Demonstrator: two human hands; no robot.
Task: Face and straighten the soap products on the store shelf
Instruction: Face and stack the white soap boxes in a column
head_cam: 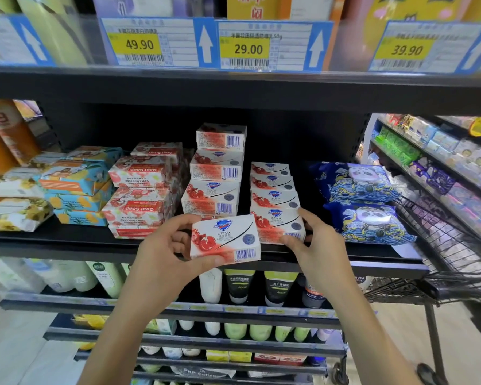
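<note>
My left hand [161, 257] grips a white and red Safeguard soap box [225, 236] in front of the black shelf's edge [67, 245]. My right hand [317, 245] holds the front box of the right Safeguard stack [278, 226] between thumb and fingers. That stack [272, 187] steps back in several boxes. To the left rises a taller Safeguard stack [215, 173], barcodes facing out. Goat Soap boxes [139, 195] lie upside down further left.
Blue and orange soap boxes [78, 187] and yellow-flowered packs [14, 212] fill the shelf's left. Blue panda-print packs [361, 207] lie at the right. A black wire cart [439, 262] stands to the right. Price tags [245, 48] hang above. Bottles and tubes [239, 284] line the lower shelves.
</note>
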